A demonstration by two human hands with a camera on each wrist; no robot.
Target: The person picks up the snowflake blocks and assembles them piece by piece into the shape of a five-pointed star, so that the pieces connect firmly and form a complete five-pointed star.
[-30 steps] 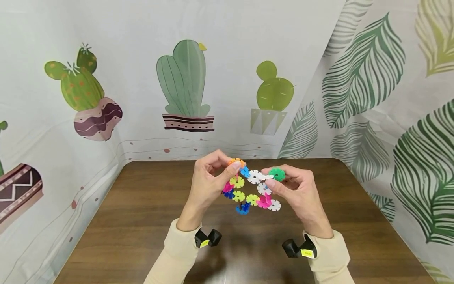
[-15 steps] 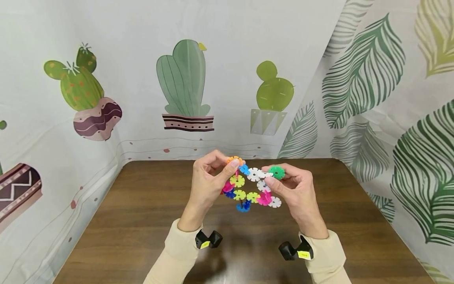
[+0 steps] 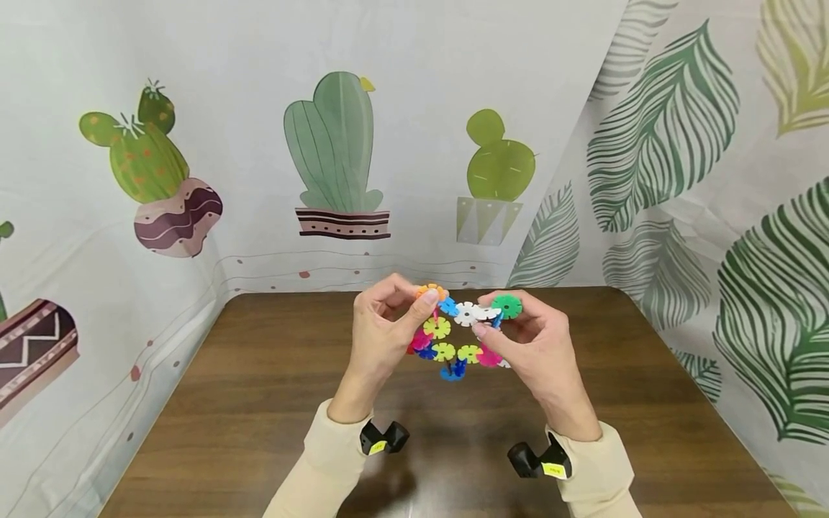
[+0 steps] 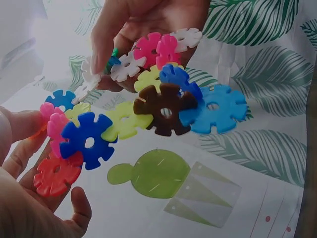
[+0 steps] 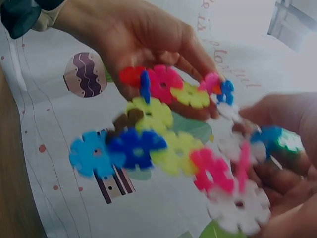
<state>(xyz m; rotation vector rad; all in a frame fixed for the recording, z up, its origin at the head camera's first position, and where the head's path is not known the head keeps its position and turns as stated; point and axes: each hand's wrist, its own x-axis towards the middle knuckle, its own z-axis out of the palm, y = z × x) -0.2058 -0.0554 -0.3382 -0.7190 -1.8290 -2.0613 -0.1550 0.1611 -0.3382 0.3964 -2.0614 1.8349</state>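
Note:
A ring of linked plastic snowflake discs hangs in the air between both hands. My left hand (image 3: 382, 327) pinches an orange disc (image 3: 430, 290) at the ring's upper left. At its upper right, my right hand (image 3: 540, 342) pinches a white disc (image 3: 487, 312), with a green disc (image 3: 506, 306) beside the fingers. Yellow, pink and blue discs form the lower side. A brown disc (image 4: 165, 110) and a light blue disc (image 4: 213, 109) stick out from the ring in the left wrist view. A red disc (image 4: 57, 174) sits close to my left fingers. My right hand partly covers the lower right discs.
Below the hands lies a brown wooden table (image 3: 259, 432). A pale cloth wall printed with cacti and leaves (image 3: 414, 144) rises behind and beside it. Both wrists carry black camera mounts.
My right hand has shifted slightly left, and the ring's lower side has risen and moved right. A white disc at the lower right is now mostly behind the right hand. Both grips persist.

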